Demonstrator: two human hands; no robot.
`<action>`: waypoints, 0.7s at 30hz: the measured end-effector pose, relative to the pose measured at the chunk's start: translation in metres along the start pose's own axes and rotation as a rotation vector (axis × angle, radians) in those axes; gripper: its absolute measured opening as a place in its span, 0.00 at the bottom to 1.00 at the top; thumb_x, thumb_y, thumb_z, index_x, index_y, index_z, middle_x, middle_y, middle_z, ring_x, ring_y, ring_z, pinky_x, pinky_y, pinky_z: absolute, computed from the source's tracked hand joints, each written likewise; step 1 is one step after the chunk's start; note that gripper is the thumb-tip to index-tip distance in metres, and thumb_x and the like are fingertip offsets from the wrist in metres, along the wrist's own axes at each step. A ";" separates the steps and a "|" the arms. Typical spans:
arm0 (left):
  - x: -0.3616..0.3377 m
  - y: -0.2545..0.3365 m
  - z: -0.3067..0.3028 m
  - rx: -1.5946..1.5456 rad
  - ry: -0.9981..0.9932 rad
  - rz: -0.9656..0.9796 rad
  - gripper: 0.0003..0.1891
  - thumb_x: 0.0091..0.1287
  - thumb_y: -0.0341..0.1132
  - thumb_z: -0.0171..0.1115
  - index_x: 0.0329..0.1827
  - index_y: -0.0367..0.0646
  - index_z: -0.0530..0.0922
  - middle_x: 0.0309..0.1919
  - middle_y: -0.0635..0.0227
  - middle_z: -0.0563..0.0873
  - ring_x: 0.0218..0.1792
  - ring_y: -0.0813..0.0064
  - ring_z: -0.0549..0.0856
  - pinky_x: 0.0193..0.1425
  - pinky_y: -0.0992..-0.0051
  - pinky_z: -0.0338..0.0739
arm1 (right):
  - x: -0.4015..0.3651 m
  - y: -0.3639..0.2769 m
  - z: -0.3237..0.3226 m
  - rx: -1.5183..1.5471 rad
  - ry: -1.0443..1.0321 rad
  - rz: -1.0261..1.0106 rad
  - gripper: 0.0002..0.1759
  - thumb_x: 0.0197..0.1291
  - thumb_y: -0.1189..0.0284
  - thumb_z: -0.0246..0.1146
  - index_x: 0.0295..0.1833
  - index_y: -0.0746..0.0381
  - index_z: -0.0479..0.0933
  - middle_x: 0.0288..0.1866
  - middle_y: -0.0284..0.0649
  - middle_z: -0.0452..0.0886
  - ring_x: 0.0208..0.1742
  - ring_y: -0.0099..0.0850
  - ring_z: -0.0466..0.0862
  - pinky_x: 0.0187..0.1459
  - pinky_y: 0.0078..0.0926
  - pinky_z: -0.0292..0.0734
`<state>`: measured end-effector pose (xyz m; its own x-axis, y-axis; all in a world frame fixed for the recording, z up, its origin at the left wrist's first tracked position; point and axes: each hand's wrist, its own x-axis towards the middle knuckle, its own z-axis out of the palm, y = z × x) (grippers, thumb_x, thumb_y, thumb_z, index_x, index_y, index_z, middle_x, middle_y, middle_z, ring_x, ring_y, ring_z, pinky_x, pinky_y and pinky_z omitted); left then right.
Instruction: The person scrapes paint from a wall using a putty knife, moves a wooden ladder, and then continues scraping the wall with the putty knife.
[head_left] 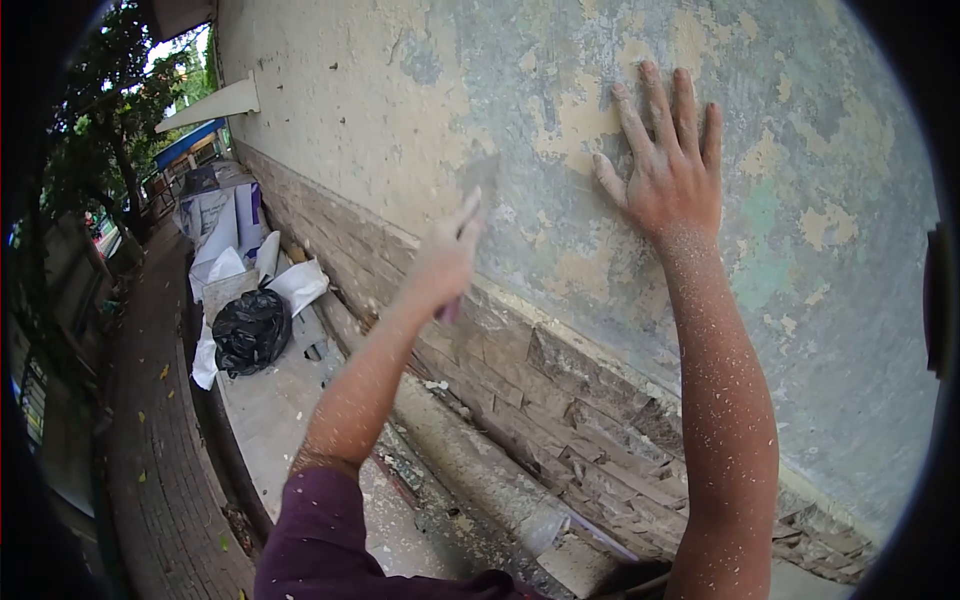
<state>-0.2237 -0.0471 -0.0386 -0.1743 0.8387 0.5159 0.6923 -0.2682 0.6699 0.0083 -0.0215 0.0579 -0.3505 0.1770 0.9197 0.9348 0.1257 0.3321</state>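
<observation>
My left hand (447, 262) is closed round the handle of a scraper (484, 178), slightly smeared by motion. The thin blade points up and lies at or very near the wall (590, 215), where cream paint is patchy and grey plaster shows through. Below the fist the purplish end of the handle sticks out. Higher up and to the right, my right hand (676, 185) rests flat on the wall with its fingers spread, holding nothing. Pale paint flakes and dust cover both forearms.
A stone-clad band (520, 375) runs along the wall's foot, above a debris-strewn ledge with a long pipe (470, 455). A black plastic bag (251, 331) and white sheets (299, 286) lie on the left. Beyond them runs a paved walkway (165, 450) with trees.
</observation>
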 end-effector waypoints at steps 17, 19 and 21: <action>0.039 -0.017 -0.001 -0.187 0.141 -0.124 0.25 0.72 0.39 0.44 0.71 0.42 0.65 0.25 0.55 0.83 0.23 0.70 0.83 0.33 0.69 0.79 | -0.004 -0.003 0.003 -0.044 0.002 -0.009 0.35 0.60 0.43 0.54 0.72 0.40 0.62 0.79 0.29 0.50 0.80 0.33 0.45 0.77 0.46 0.35; 0.097 -0.039 -0.026 -0.285 0.199 -0.180 0.25 0.73 0.43 0.42 0.70 0.40 0.65 0.17 0.55 0.78 0.11 0.66 0.77 0.18 0.67 0.74 | -0.004 0.000 0.003 -0.061 0.012 -0.017 0.35 0.60 0.44 0.54 0.72 0.40 0.63 0.79 0.29 0.50 0.80 0.34 0.45 0.77 0.46 0.35; 0.147 -0.068 -0.056 -0.433 0.152 -0.314 0.25 0.74 0.51 0.41 0.40 0.38 0.79 0.12 0.66 0.71 0.07 0.71 0.69 0.10 0.68 0.64 | -0.003 0.001 0.003 -0.024 0.023 -0.022 0.35 0.60 0.44 0.54 0.72 0.41 0.62 0.79 0.29 0.50 0.80 0.34 0.46 0.77 0.47 0.35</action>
<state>-0.3361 0.0676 0.0216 -0.4469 0.8406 0.3062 0.2455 -0.2139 0.9455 0.0099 -0.0186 0.0547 -0.3697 0.1518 0.9167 0.9282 0.1057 0.3569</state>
